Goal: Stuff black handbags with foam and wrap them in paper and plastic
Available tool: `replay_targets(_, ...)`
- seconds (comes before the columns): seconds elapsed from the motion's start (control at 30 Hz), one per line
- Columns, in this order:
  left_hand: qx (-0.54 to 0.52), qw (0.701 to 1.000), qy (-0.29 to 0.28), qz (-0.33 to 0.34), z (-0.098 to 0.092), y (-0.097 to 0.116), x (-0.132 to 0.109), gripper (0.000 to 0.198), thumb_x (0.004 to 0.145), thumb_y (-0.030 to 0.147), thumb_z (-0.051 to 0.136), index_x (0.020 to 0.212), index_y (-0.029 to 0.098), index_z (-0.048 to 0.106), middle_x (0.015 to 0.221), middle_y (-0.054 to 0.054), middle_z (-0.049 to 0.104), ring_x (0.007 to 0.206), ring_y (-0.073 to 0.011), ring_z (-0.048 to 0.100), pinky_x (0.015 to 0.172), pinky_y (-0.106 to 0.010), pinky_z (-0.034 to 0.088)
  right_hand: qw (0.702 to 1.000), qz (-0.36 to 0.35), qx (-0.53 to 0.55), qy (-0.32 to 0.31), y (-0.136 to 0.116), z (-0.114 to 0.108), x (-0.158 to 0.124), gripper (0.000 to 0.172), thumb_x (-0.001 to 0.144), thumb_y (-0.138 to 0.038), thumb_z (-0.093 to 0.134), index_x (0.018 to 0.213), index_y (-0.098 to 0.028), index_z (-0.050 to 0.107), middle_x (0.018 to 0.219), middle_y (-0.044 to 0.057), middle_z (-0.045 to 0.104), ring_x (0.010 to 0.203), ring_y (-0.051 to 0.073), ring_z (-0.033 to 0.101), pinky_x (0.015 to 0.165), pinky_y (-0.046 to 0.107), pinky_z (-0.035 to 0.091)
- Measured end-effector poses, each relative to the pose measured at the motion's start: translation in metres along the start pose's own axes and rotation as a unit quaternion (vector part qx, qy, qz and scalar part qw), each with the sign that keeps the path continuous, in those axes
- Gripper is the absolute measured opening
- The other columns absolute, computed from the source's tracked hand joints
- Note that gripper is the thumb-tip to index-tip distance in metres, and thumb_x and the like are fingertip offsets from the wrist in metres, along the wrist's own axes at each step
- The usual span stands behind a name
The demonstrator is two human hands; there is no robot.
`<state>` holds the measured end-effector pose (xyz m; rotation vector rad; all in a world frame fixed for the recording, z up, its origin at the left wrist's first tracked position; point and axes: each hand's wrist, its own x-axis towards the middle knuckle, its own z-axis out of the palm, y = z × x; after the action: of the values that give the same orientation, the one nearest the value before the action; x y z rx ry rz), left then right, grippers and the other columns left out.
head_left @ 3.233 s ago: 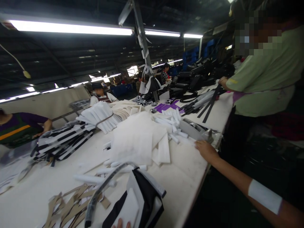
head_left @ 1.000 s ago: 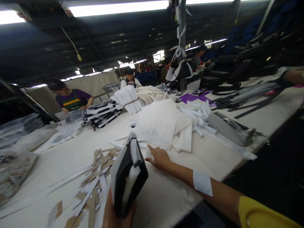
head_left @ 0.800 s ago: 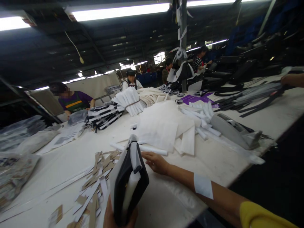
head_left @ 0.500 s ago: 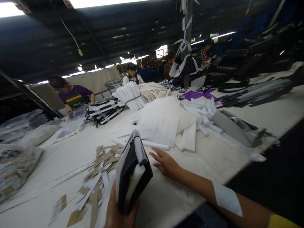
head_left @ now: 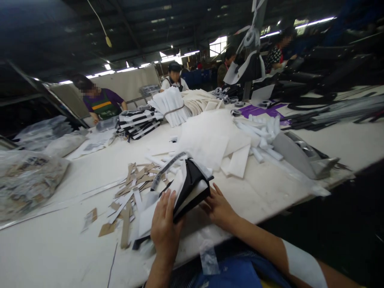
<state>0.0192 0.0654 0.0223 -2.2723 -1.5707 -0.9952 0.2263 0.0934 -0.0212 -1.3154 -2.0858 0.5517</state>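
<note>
A black-and-white bag (head_left: 192,180) tilts over the table between my two hands. It has white sides, a black end panel and a strap handle (head_left: 168,170) wrapped in clear plastic, which flops to the left. My left hand (head_left: 165,220) grips the bag's near left side, fingers laid along the white panel and thumb behind the black edge. At the bag's right end, my right hand (head_left: 218,208) holds the black corner; some of its fingertips are hidden behind the bag. Cardboard and paper strips (head_left: 132,192) lie just left of the bag.
White foam sheets (head_left: 207,136) and wrapped rolls (head_left: 262,140) lie beyond the bag. A grey tape dispenser (head_left: 300,154) stands near the table's right edge. Bundled pieces (head_left: 138,124) sit farther back. A plastic sack (head_left: 30,180) is at left. A co-worker (head_left: 102,100) stands across the table.
The bag has gone from upright to tilted lower, its handle now hanging left. My right hand, apart from it before, now touches its right end. My left hand has shifted along its side.
</note>
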Motion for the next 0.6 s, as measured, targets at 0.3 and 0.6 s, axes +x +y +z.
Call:
replay_targets(0.3, 0.071, 0.993, -0.028, 0.091, 0.015, -0.003, -0.014, 0.069, 0.089, 0.018, 0.06, 0.152, 0.028, 0.033, 0.151, -0.01, 0.049, 0.14, -0.0302, 0.045, 0.11, -0.049, 0.045, 0.984, -0.131, -0.06, -0.105, 0.003, -0.018, -0.047, 0.049, 0.094, -0.037, 0.058, 0.14, -0.019, 0.056, 0.141, 0.013, 0.057, 0.136, 0.032, 0.047, 0.117, 0.054, 0.032)
replay_targets(0.6, 0.127, 0.979, -0.025, 0.16, 0.026, 0.003, -0.032, 0.055, 0.095, 0.017, 0.052, 0.147, 0.034, 0.041, 0.148, -0.004, 0.052, 0.137, -0.027, 0.049, 0.108, -0.046, 0.046, 0.952, -0.298, 0.037, 0.063, -0.029, -0.08, -0.05, 0.035, 0.093, -0.016, 0.057, 0.126, -0.027, 0.064, 0.114, 0.007, 0.073, 0.11, 0.021, 0.067, 0.099, 0.037, 0.055)
